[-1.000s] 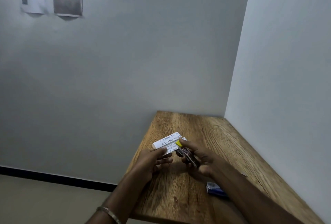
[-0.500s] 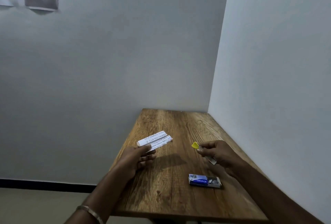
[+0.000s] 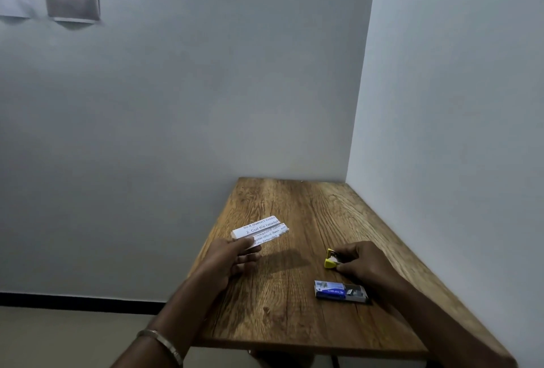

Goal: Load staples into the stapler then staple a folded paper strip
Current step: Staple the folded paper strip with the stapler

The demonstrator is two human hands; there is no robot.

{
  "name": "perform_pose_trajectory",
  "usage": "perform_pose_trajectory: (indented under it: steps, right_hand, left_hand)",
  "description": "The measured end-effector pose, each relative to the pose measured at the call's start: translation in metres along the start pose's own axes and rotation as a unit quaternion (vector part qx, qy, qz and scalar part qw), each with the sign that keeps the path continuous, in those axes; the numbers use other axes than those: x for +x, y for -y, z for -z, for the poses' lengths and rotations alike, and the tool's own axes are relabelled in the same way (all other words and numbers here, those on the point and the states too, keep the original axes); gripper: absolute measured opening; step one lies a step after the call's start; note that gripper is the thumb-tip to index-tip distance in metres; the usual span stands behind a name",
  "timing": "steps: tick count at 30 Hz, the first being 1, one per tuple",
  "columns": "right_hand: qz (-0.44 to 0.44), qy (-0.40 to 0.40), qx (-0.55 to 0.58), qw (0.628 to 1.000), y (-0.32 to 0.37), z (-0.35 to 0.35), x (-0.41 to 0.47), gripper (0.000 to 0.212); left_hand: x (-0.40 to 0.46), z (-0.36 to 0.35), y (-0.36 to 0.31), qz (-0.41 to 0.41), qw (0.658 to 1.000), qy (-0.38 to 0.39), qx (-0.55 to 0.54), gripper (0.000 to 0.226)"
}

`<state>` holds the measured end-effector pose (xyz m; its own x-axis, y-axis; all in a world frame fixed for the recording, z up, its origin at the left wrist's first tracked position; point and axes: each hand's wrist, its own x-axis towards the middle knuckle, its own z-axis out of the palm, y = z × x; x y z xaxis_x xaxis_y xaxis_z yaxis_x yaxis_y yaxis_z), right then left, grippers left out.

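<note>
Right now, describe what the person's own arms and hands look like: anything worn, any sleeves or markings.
Both forearms are bare, with no sleeves in view. The left hand has a thin silver-coloured metal bangle round its wrist. The right hand shows no ring, watch or band, and neither hand is gloved. No markings can be made out on either arm in this dim light.

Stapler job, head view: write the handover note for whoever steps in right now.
Left hand: pinches the near end of the folded paper strip, which lies at the table's left edge.
Right hand: fingers curled round the small yellow stapler, low at the tabletop.
Staple box: slid open, near the right forearm.
Done: cannot tell whether the staples are loaded or the strip stapled.
Left: check both, then finish.
</note>
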<state>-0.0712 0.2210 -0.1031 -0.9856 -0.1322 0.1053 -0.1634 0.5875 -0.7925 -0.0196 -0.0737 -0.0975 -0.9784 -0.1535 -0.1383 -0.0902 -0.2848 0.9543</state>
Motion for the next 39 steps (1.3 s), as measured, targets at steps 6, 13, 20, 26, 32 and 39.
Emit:
perform_pose_trajectory:
  steps: [6, 13, 20, 26, 32, 39]
  right_hand:
    - [-0.001, -0.010, 0.008, 1.000, -0.003, -0.003, -0.001, 0.038]
    - [0.078, -0.087, -0.013, 0.993, 0.035, -0.002, 0.000, 0.036]
    - [0.175, -0.063, -0.075, 0.980, 0.072, -0.028, 0.005, 0.035]
    - [0.233, -0.036, -0.177, 0.956, 0.085, -0.060, 0.004, 0.042]
    - [0.272, -0.048, -0.204, 0.939, 0.084, -0.077, 0.009, 0.036]
    - [0.278, -0.065, -0.178, 0.942, 0.091, -0.090, 0.015, 0.022]
  left_hand:
    - [0.000, 0.001, 0.000, 0.002, 1.000, -0.003, 0.007, 0.027]
    - [0.000, 0.001, -0.001, 0.006, 1.000, -0.004, 0.004, 0.022]
    - [0.001, 0.000, 0.000, 0.015, 1.000, -0.005, 0.007, 0.020]
    - [0.003, 0.001, -0.005, 0.049, 0.999, -0.002, 0.019, 0.019]
    - [0.009, 0.011, -0.021, 0.074, 0.995, -0.003, 0.065, 0.018]
    - [0.017, 0.029, -0.036, 0.070, 0.978, -0.007, 0.195, 0.020]
